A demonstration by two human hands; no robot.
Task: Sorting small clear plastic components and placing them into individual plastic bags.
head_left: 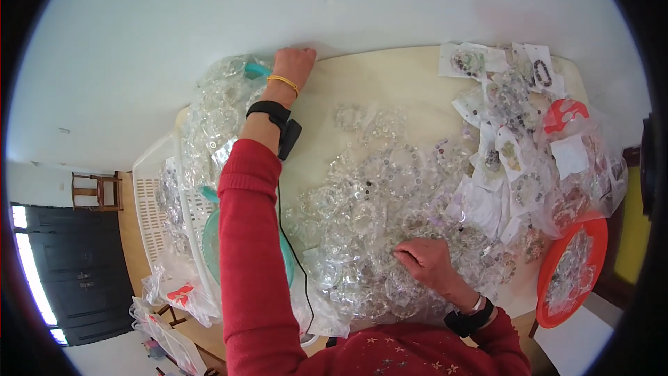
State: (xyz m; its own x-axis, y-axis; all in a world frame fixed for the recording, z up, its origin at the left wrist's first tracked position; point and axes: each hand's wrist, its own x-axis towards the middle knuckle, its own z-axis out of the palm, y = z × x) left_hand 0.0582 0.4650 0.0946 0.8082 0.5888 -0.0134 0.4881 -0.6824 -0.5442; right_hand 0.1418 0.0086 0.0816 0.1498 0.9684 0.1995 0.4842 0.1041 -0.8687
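Note:
My left hand [295, 66] reaches to the far edge of the table, by the wall, with its fingers curled closed. What it holds, if anything, is hidden. Just beside it, on the left, stands a heap of clear bags [219, 108] in a container whose teal rim [257, 70] shows. A broad pile of beaded bracelets in small clear bags [376, 188] spreads over the cream table [390, 73]. Low over the near part of that pile is my right hand [426, 262], fingers bent closed; I cannot make out anything in them.
White cards with bagged bracelets [490, 153] lie in a heap at the right. Beyond them is a red-and-clear plastic bag [584, 153]. An orange-red basin [545, 292] of clear bags stands at the near right. At the left are a white slotted basket [147, 202] and a teal basin [212, 254].

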